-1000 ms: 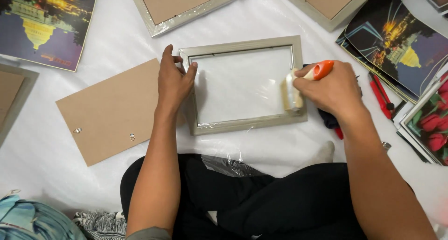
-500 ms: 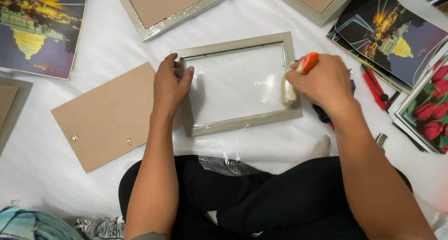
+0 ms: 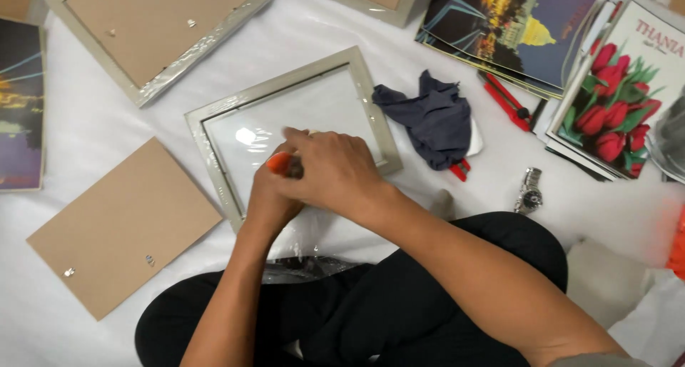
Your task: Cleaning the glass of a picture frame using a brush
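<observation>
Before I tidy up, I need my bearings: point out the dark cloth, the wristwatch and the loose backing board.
dark cloth (image 3: 432, 117), head view, middle of the crumpled fabric
wristwatch (image 3: 529, 191), head view, on its round case
loose backing board (image 3: 118, 224), head view, centre of the brown panel

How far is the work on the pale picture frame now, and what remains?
Done: the brown backing board is out and lies left of the pale grey picture frame, whose glass is bare. In hand: both hands, left hand and right hand, meet over the glass around a small orange-tipped object; its use is unclear. Left: the frame holds no picture, and the prints, such as the red tulip print, lie aside.
</observation>
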